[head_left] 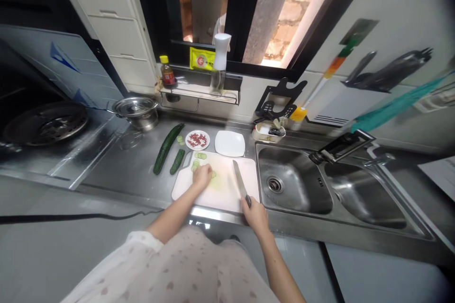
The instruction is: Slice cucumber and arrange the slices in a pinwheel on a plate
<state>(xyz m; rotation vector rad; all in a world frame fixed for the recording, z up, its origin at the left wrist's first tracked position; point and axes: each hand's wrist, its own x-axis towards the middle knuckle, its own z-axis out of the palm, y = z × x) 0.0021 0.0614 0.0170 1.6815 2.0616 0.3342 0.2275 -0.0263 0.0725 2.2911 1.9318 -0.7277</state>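
Knife [241, 181] in the right hand [256, 214], cucumber slices [200, 155] beside the left hand [202, 176]

We observe one person at a steel bench [138, 165], both forearms reaching over a white cutting board [220, 197]. The right hand, at the board's near right side, is wrapped round the knife's dark handle; the blade slants away from it, its tip toward the far edge of the board. The left hand rests on the left half of the board, fingers curled inward. We cannot tell whether it pinches anything, as the fingertips are blurred and partly hidden.

The pale green slices lie on the board around that hand: a row near the far left edge, some just to its left, and at least one to its right. A faint greenish wet patch marks the surface between the left hand and the blade.

Left of the board, on the bench, we record a short cucumber piece [177, 161] just beside it and a long dark cucumber [168, 149] farther out. A few loose slices [180, 139] lie between the long cucumber and a round plate [187, 138] of chopped red pieces [197, 141]. A square white plate [230, 143] sits behind the board — near the round one. To the right, the board's edge adjoins the double sink [295, 184].
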